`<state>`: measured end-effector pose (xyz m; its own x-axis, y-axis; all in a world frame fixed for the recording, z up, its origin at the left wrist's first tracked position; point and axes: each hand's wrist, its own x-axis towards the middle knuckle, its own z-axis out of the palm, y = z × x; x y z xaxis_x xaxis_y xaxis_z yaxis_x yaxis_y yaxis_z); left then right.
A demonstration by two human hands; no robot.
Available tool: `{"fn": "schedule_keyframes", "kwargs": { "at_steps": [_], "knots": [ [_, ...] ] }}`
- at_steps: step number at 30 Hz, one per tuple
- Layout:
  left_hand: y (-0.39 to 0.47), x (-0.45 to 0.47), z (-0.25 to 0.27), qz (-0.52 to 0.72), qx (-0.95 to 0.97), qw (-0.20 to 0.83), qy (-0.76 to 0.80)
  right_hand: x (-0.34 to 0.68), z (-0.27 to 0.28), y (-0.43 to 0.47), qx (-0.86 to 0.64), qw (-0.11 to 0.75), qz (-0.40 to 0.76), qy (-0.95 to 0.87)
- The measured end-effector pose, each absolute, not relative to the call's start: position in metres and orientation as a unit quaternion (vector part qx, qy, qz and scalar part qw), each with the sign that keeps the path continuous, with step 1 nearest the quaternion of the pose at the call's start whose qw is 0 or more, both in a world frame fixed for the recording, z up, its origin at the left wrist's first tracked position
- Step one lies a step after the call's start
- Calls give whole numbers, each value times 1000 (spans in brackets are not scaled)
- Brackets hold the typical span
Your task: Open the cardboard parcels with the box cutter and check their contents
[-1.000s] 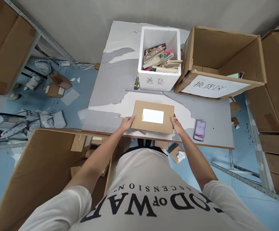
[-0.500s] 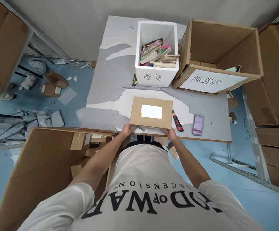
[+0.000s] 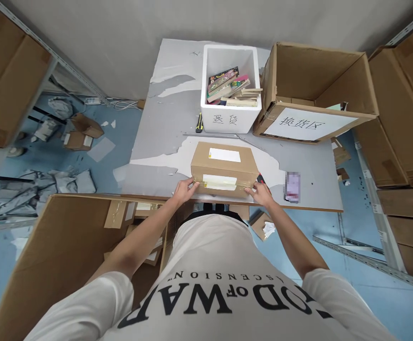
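A closed brown cardboard box (image 3: 227, 166) rests near the front edge of the table, its near side tipped into view. White labels lie on its upper face and its near side, with clear tape across that side. My left hand (image 3: 186, 191) is closed on the near left corner. At the near right corner my right hand (image 3: 261, 194) pinches the box. A red and black utility knife (image 3: 261, 179) is mostly hidden behind the box and my right hand. A yellow and black utility knife (image 3: 199, 124) lies farther back on the table.
A white foam box (image 3: 230, 118) of books and a large open carton (image 3: 270, 116) stand at the back of the table (image 3: 145, 180). A blurred purple item (image 3: 292, 187) lies to the right. Below left, a big carton (image 3: 81, 227) holds smaller boxes.
The cardboard box has been tilted, so its taped, labelled near side now shows. Both hands have moved up onto its near corners. The red knife is now largely covered.
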<state>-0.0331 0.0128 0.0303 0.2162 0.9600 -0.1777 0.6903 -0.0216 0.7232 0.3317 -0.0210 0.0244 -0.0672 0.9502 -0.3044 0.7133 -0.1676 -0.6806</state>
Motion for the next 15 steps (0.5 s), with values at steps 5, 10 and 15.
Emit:
{"fn": "schedule_keyframes", "kwargs": {
  "at_steps": [5,10,15],
  "knots": [
    [30,-33,72,192,711,288,613,338,56,-2,-629,160,426,-630],
    [46,-25,73,158,687,319,634,341,61,26,-636,127,447,-616],
    [68,-21,65,139,658,347,654,342,60,56,-638,120,529,-546]
  ]
}}
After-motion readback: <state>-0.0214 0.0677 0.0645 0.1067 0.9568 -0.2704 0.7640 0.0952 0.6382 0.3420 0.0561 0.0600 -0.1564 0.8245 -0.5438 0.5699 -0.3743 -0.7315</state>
